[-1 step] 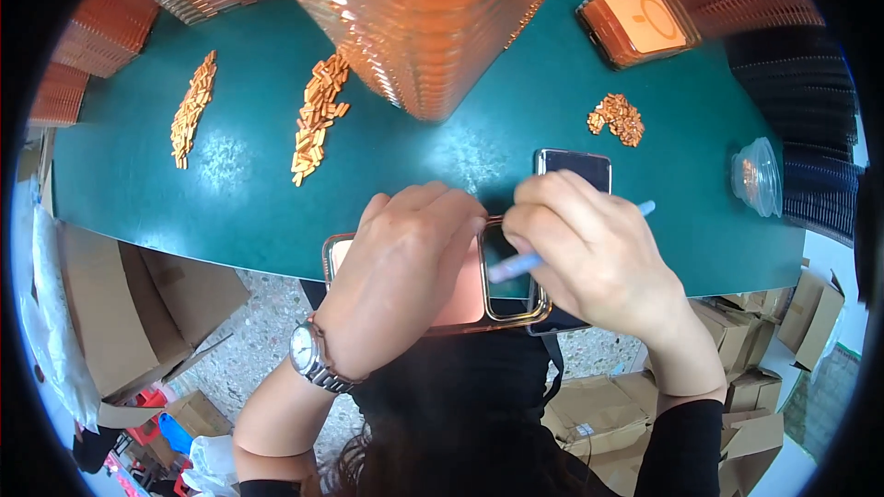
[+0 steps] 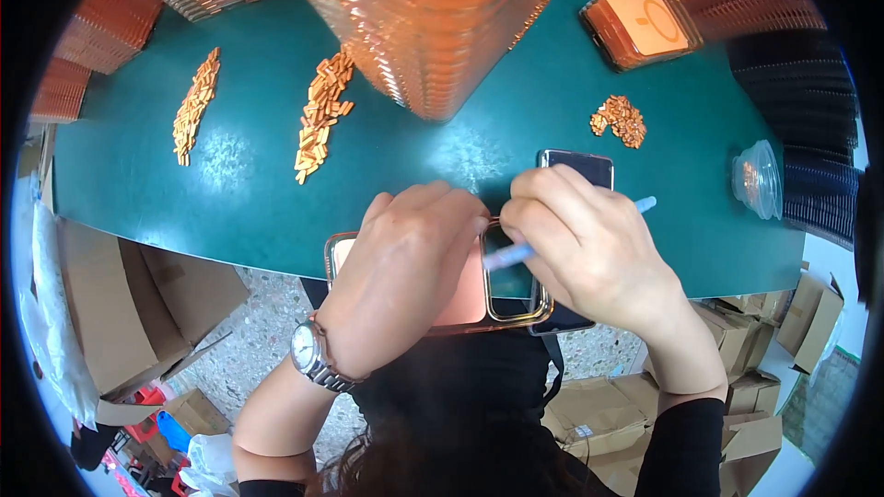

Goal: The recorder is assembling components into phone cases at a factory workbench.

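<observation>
My left hand point(image 2: 405, 253) is closed on a phone case point(image 2: 470, 290) with a pinkish panel and a shiny gold rim, at the table's near edge. The case's camera opening, framed in gold, sits at its right end. Between the fingers of my right hand point(image 2: 594, 262) is a slim light-blue and lilac stick like a pen point(image 2: 509, 256), its lower tip over that opening. My fingertips meet near the top of the case's rim, and any small part there is hidden. A dark phone point(image 2: 587, 166) lies partly beneath my right hand.
A tall stack of orange clear cases point(image 2: 433, 46) rises ahead. Piles of small orange pieces lie left point(image 2: 195, 109), mid-left point(image 2: 322, 115) and right point(image 2: 619, 120). A clear plastic bowl point(image 2: 758, 179) stands at the right edge. Cardboard boxes point(image 2: 110, 304) flank the table below.
The pen-like stick's lower tip has shifted slightly left and upward with my right hand. My left hand stays on the case. The whole view has moved a little.
</observation>
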### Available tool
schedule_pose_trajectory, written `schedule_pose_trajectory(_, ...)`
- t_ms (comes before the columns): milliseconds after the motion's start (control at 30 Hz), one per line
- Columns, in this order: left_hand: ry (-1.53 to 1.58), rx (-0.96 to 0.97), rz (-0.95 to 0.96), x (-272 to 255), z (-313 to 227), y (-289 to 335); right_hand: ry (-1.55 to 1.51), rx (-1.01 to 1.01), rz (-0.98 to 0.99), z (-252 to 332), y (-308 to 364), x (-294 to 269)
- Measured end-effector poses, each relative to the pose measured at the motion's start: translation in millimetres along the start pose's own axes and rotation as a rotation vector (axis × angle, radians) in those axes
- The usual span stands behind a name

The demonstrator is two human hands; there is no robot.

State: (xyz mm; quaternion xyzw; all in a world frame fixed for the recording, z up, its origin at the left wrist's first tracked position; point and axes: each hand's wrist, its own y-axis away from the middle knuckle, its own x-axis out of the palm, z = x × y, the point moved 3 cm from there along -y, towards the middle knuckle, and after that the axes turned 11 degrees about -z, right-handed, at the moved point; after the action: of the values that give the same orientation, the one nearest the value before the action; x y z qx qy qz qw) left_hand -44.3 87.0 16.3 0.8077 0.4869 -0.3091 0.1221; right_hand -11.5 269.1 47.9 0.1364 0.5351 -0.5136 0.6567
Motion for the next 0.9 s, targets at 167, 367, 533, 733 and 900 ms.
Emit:
schedule_pose_trajectory(167, -0.028, -0.004, 0.002, 3, 1, 2, 0.097, -0.088, -0.009, 1, 0, 9)
schedule_pose_trajectory(367, -0.055, 0.02, -0.027, -3, 0, 5, 0.18, -0.078, -0.011, 10, -4, 14)
schedule_pose_trajectory(533, -0.052, 0.017, -0.059, -14, 8, 14, 0.129, 0.025, 0.068, 15, -6, 22)
schedule_pose_trajectory(733, -0.146, 0.075, -0.099, -29, 19, 24, 0.003, 0.042, 0.118, 25, -18, 35)
schedule_pose_trajectory(900, -0.24, 0.18, -0.19, -28, 28, 31, -0.032, -0.021, 0.139, 23, -24, 39)
